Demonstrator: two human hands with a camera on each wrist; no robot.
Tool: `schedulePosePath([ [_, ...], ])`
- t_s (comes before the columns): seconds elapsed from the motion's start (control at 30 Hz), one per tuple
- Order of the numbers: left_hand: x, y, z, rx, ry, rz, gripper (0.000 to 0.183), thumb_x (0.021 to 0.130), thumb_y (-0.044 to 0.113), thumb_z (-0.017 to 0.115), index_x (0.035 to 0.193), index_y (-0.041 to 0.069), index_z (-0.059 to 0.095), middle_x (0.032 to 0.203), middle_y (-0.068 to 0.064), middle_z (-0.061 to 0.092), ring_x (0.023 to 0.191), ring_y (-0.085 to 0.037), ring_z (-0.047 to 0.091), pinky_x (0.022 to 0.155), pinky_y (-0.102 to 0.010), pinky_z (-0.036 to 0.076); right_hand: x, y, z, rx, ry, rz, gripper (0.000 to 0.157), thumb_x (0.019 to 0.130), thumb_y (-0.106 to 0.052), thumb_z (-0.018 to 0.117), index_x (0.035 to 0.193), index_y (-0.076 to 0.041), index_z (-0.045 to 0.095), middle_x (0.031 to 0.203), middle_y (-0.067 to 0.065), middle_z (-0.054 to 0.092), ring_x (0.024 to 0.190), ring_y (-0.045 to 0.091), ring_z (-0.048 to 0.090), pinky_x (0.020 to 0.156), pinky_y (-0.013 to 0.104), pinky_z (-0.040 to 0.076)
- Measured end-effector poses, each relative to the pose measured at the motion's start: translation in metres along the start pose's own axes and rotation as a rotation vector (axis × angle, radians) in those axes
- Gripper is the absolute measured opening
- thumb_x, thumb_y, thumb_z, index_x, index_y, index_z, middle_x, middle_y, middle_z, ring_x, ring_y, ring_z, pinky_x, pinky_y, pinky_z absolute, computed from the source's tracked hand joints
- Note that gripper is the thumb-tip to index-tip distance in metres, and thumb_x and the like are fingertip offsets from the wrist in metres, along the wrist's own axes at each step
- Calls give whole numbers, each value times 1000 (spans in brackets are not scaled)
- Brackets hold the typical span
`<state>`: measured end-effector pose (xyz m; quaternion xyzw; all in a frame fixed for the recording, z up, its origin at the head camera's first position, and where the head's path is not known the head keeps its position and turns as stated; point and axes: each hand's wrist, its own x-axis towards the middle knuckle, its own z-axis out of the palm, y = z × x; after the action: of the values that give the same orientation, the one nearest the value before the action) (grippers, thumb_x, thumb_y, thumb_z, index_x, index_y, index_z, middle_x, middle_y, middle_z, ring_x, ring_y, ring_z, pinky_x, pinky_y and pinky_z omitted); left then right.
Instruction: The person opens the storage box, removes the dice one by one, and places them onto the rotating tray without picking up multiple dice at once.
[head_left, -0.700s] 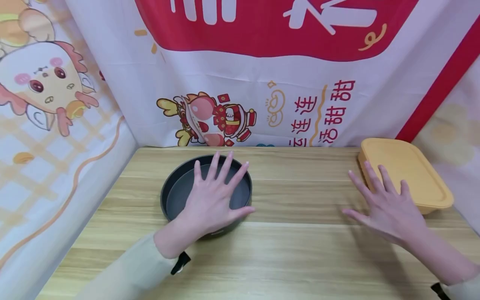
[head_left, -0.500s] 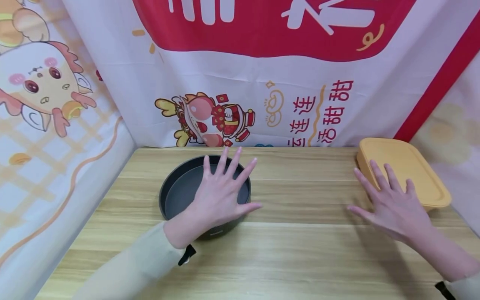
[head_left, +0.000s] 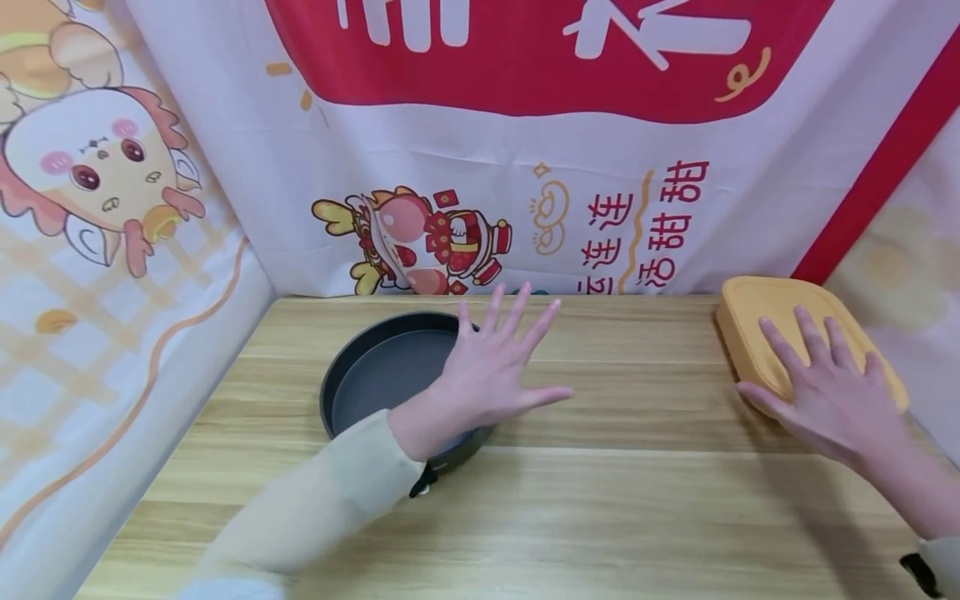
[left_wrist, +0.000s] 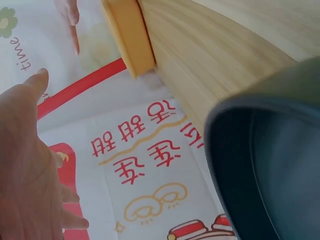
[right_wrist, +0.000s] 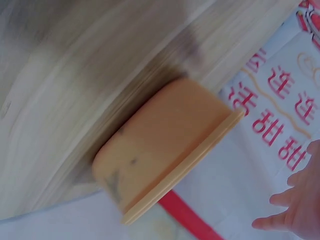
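A round black pan [head_left: 390, 375] stands on the left part of the wooden table, its inside bare. My left hand [head_left: 487, 375] hovers over the pan's right side with fingers spread, holding nothing. In the left wrist view the pan's rim [left_wrist: 217, 145] shows at the right, apart from the hand [left_wrist: 30, 165]. A yellow lidded box [head_left: 738, 346] sits at the table's back right. Above its lid my right hand [head_left: 843, 404] is spread with straight fingers. The right wrist view shows a gap between that hand [right_wrist: 302, 200] and the box [right_wrist: 165, 135].
The wooden table [head_left: 600, 517] ends at a white and red printed cloth [head_left: 480, 150] behind it. Another printed cloth [head_left: 97, 350] borders the left side. Pale cloth [head_left: 900, 267] hangs at the right, close to the box.
My left hand has moved right across the pan, uncovering more of its inside. The right hand has also shifted right, further over the yellow box. Pan and box stay put.
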<state>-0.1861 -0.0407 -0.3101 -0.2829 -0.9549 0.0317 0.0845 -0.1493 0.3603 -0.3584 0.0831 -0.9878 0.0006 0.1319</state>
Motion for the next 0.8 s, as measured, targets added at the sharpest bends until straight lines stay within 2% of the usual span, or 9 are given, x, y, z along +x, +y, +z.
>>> schedulePosePath([
  [0.33, 32, 27, 8, -38, -7, 12, 99, 80, 87, 26, 150, 35, -21, 159, -6, -17, 144, -37, -9, 105, -68, -6, 7, 37, 3, 0, -31, 64, 89, 92, -60, 50, 157, -14, 10, 156, 29, -2, 134, 57, 11, 84, 80, 17],
  [0.57, 49, 55, 21, -103, -28, -56, 100, 80, 87, 26, 148, 35, -25, 158, -5, -21, 144, -37, -13, 104, -69, -4, 13, 54, 8, 71, -58, 133, 88, 94, -59, 45, 157, -15, 2, 155, 32, -7, 136, 58, -1, 88, 81, 10],
  [0.8, 56, 87, 28, -154, -34, -79, 100, 77, 89, 22, 148, 36, -25, 156, -4, -26, 143, -36, -14, 106, -68, 1, 10, 66, 16, 113, -75, 161, 88, 96, -58, 44, 156, -14, -1, 154, 32, -12, 136, 58, -5, 88, 83, 6],
])
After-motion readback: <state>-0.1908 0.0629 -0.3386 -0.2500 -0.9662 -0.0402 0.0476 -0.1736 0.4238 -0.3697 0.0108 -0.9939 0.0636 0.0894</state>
